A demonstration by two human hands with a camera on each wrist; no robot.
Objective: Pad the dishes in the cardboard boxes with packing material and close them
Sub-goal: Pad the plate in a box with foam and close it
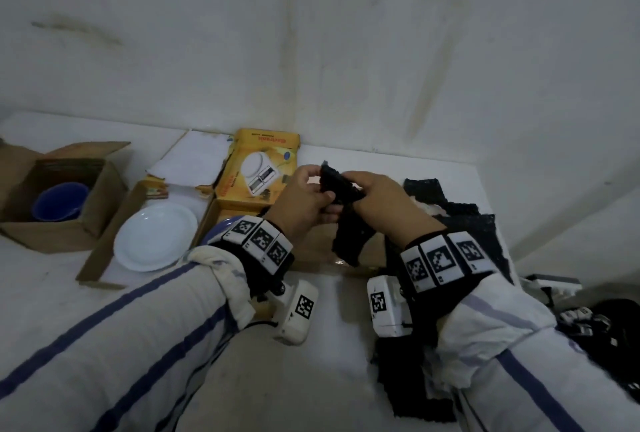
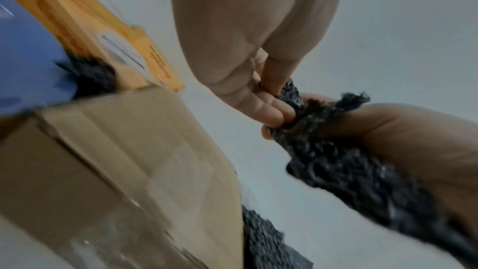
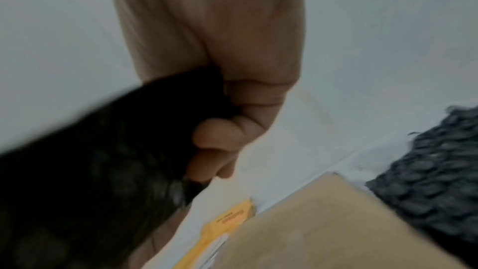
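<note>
Both hands hold a strip of black bubble wrap [image 1: 343,203] in the air above the yellow cardboard box [image 1: 256,172]. My left hand [image 1: 308,196] pinches its upper end and my right hand [image 1: 377,199] grips it beside that. The strip hangs down in front of the box. In the left wrist view my left hand's fingers [image 2: 274,109] curl on the black bubble wrap [image 2: 349,171], with the right hand [image 2: 413,140] gripping it. The right wrist view shows my right hand's fingers [image 3: 220,136] closed on the blurred wrap [image 3: 103,161]. A blue dish [image 2: 28,58] lies in the yellow box.
A white plate [image 1: 156,236] sits in an open flat box [image 1: 100,258] to the left. Farther left, a brown box [image 1: 62,196] holds a blue bowl [image 1: 60,201]. More black bubble wrap [image 1: 467,224] is piled on the right of the white table [image 1: 329,362], close to the wall.
</note>
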